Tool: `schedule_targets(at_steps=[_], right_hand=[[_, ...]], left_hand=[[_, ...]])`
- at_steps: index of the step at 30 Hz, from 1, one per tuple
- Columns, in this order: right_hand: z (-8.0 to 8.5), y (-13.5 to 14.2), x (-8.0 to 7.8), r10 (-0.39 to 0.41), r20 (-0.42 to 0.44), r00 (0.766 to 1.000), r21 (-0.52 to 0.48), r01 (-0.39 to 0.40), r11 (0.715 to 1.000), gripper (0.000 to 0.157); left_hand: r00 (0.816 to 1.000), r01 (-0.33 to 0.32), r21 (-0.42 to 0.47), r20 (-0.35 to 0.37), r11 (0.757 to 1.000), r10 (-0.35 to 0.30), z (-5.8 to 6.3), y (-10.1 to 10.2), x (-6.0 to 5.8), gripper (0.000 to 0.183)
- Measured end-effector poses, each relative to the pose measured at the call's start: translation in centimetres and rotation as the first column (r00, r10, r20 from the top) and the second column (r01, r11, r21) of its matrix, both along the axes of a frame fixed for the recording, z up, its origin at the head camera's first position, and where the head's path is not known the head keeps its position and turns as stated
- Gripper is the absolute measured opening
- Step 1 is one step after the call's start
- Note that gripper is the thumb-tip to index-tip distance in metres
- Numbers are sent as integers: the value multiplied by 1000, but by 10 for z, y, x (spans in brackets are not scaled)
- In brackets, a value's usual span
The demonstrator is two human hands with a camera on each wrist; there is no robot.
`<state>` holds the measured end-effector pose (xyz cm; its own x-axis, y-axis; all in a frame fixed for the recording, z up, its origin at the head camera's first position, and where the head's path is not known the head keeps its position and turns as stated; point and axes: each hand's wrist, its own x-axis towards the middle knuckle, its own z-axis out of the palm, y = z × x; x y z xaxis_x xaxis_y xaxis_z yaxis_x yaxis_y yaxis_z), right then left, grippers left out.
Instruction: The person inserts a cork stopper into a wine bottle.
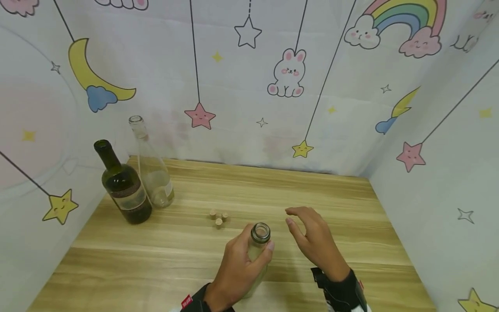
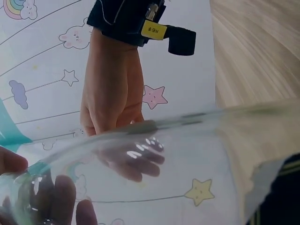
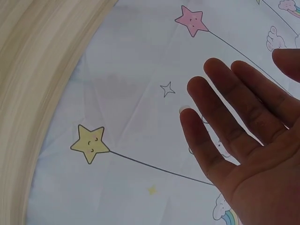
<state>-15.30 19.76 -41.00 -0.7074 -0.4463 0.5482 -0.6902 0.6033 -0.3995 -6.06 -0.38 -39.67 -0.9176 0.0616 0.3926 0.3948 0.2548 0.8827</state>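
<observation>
My left hand [image 1: 242, 264] grips the neck of a clear glass bottle [image 1: 260, 237] near the front middle of the table. Its round mouth faces up and shows no cork. The left wrist view looks through the transparent bottle [image 2: 187, 145], with left fingers [image 2: 64, 199] around it at the lower left. Off to the right of the bottle, my right hand [image 1: 317, 242] hovers with nothing in it. In the right wrist view its fingers [image 3: 220, 108] are spread and nearly straight. A few small corks [image 1: 218, 222] stand on the table, just beyond the left hand.
At the back left of the wooden table [image 1: 312, 190] stand a dark green bottle [image 1: 126, 190] with a label and a clear bottle [image 1: 157, 186]. White cloth walls [image 1: 241, 78] printed with stars, a moon and a rabbit enclose the table at the back and sides.
</observation>
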Motion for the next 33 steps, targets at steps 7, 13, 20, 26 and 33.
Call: schedule_targets(at_steps=[7, 13, 20, 26, 33], right_hand=[[-8, -29, -24, 134, 38, 990, -18, -134, 991, 23], [-34, -67, -52, 281, 131, 951, -33, -279, 960, 22], [-58, -103, -70, 327, 164, 931, -4, -331, 944, 24], [-74, -125, -82, 298, 176, 938, 174, -328, 928, 29], [-76, -141, -89, 243, 260, 935, 297, -317, 901, 34]], left_hand=[[989, -55, -51, -140, 997, 48, -2, -8, 2, 35], [946, -100, -41, -312, 994, 83, -4, -34, -3, 30], [921, -341, -139, -249, 930, 301, -12, -90, -32, 24], [921, -387, -321, -89, 865, 379, -23, -120, -44, 32], [912, -401, -370, -78, 838, 402, -31, -128, -46, 34]])
